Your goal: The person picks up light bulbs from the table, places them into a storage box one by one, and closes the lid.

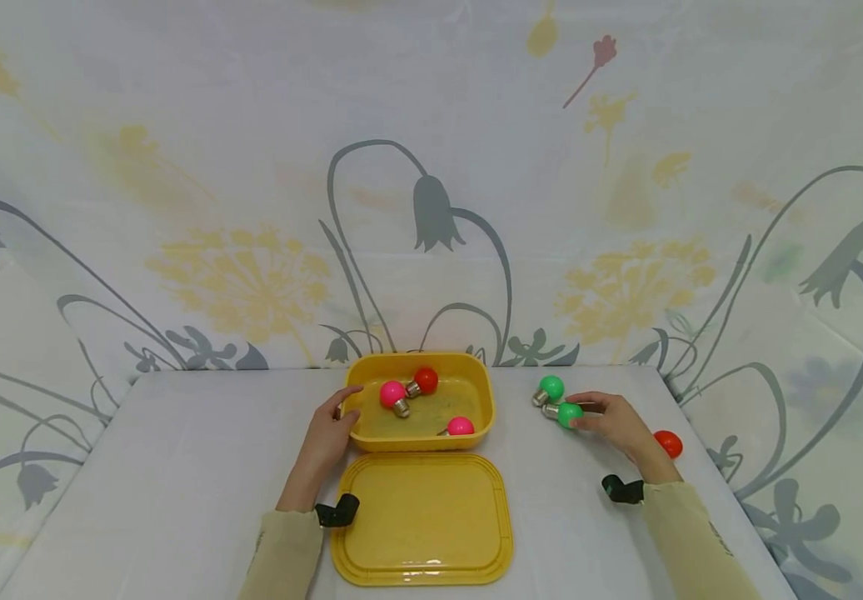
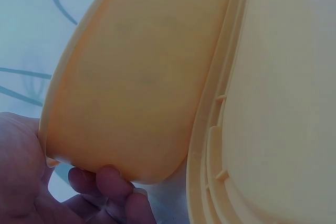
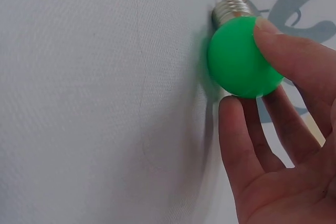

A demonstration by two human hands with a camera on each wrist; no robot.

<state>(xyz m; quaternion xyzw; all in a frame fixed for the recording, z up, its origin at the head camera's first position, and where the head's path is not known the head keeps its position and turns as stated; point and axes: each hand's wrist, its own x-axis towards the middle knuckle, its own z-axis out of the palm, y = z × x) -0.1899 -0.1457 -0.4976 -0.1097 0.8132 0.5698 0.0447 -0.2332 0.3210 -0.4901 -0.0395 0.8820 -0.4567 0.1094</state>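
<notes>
My left hand (image 1: 325, 432) grips the left end of a yellow plastic box (image 1: 418, 443). In the left wrist view the fingers (image 2: 110, 182) lie against the outside of its wall. Two pink bulbs (image 1: 392, 394) and a red bulb (image 1: 426, 381) lie inside the box. To the right of it, my right hand (image 1: 615, 425) pinches a green light bulb (image 3: 241, 59) by its round globe. The metal screw base (image 3: 231, 9) points away from the palm. A second green bulb (image 1: 551, 387) lies just behind the held one.
A yellow lid (image 1: 424, 521) lies flat in front of the box. Another red bulb (image 1: 668, 443) sits right of my right wrist, near the table's right edge. A patterned cloth (image 1: 251, 167) hangs behind the white table (image 1: 177, 483).
</notes>
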